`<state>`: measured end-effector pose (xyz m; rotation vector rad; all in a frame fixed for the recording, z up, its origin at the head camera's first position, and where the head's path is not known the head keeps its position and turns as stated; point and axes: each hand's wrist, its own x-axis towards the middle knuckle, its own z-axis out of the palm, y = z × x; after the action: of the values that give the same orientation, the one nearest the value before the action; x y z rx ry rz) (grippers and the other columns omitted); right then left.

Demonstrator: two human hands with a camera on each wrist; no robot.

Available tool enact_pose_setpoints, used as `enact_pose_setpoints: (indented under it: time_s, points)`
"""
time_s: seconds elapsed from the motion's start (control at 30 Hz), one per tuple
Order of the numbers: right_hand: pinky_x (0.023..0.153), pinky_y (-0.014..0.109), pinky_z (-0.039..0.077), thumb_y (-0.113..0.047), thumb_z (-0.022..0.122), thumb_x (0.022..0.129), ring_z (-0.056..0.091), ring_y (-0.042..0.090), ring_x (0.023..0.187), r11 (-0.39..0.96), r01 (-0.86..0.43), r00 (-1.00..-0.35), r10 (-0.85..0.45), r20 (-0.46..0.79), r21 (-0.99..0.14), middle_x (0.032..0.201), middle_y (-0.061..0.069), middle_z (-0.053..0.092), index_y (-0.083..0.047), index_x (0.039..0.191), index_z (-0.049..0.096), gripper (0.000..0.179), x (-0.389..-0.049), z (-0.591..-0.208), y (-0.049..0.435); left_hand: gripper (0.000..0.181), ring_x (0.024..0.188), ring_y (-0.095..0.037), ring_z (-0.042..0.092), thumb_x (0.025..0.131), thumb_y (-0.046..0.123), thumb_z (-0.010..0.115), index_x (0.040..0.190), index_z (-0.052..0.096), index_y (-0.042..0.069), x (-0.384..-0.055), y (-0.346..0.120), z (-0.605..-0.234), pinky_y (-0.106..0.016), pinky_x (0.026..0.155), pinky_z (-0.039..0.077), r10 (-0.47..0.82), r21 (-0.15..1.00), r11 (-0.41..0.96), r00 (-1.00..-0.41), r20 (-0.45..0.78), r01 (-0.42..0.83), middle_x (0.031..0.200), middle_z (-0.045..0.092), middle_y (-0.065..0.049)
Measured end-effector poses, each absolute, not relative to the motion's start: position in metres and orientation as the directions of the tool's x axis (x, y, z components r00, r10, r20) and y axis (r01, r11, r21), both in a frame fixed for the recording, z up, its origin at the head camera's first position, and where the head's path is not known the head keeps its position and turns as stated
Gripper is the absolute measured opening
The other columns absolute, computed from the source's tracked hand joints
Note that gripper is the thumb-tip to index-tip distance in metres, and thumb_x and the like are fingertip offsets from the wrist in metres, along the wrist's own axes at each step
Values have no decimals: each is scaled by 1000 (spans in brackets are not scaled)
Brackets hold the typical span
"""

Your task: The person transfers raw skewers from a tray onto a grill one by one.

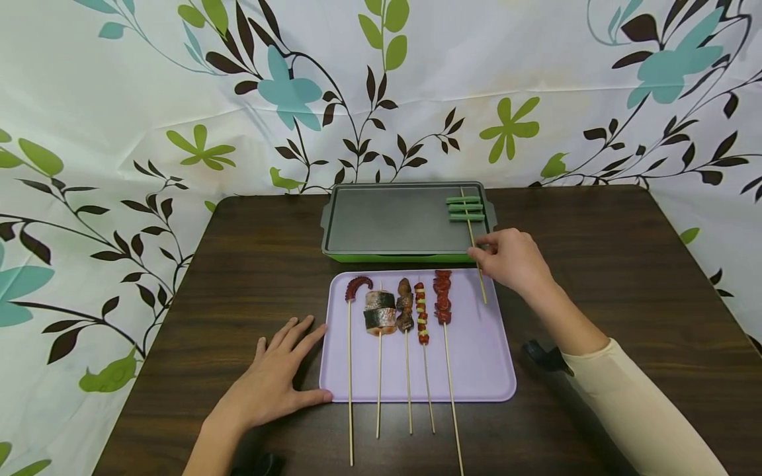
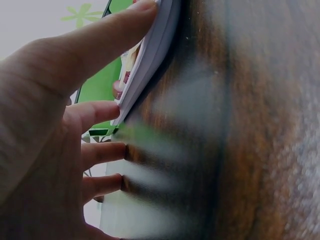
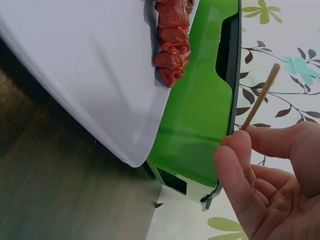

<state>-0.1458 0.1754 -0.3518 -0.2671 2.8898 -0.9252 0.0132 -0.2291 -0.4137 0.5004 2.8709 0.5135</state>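
From overhead, I see the right hand (image 1: 516, 261) pinching the green skewer (image 1: 470, 231) low down, likely to keep fingers off its pieces (image 1: 466, 207), which lie over the grill (image 1: 387, 218) just beyond the tray (image 1: 476, 357); the long axis nearly follows the tray's right side, loaded end pointing away. By the left wrist, the left hand (image 1: 276, 377) is spread and grasps nothing, thumb and forefinger against the tray's edge, perhaps to steady it. By the right wrist, thumb and fingertips nip the stick (image 3: 260, 97) near the tray's far right corner.
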Motion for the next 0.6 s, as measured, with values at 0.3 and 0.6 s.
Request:
enact_pose_setpoints:
  time_s: [0.3, 0.6]
  points:
    - [49, 33, 40, -28, 71, 91, 54, 17, 56, 806, -181, -982, -177, 62, -564, 70, 3, 68, 5, 117, 69, 42, -122, -344, 182, 105, 146, -37, 18, 70, 78, 66, 155, 28, 32, 12, -228, -413, -82, 95, 16, 360, 379, 878, -926, -117, 293, 160, 25, -7]
    - [47, 30, 42, -24, 77, 86, 53, 12, 54, 791, -227, -971, -227, 71, -568, 69, -1, 65, 2, 115, 71, 39, -81, -332, 173, 104, 146, -37, 17, 70, 78, 66, 156, 27, 32, 13, -229, -413, -82, 95, 14, 358, 393, 874, -926, -119, 287, 160, 24, -7]
